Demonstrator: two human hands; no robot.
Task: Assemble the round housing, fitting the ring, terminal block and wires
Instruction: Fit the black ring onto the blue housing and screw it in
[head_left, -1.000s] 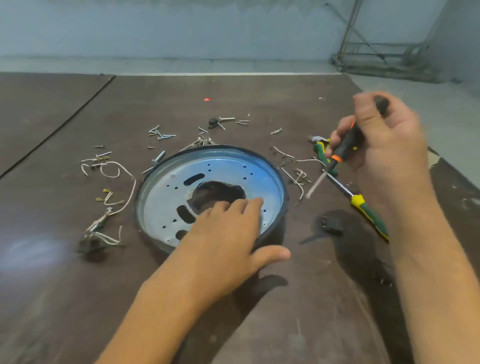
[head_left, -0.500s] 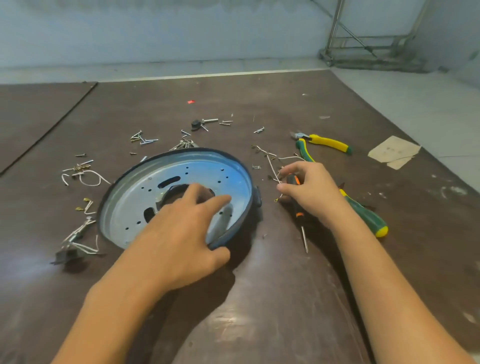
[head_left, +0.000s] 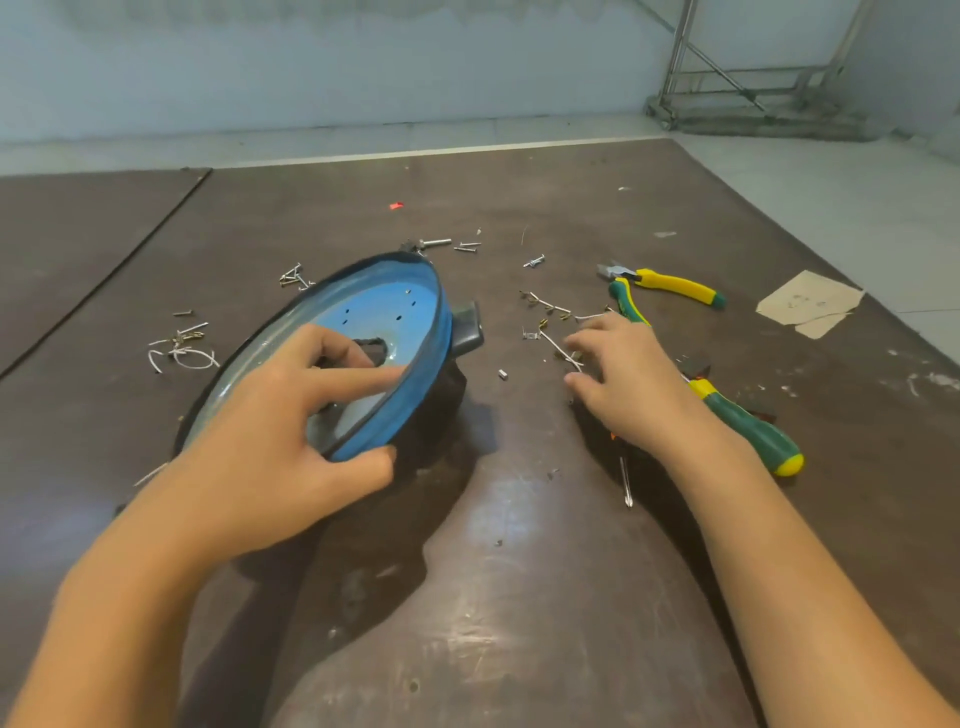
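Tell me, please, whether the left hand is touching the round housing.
Touching. The head view shows the left hand gripping the tilted round housing, thumb outside its rim and fingers inside.

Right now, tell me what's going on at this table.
A person is partway through assembling the round housing. The left hand grips its rim, fingers inside and thumb underneath, holding it tilted up on one edge on the table. The right hand reaches with loosely spread fingers into the loose wires lying to the right of the housing. A small screwdriver lies beneath that wrist; pliers and a green-handled screwdriver lie further right.
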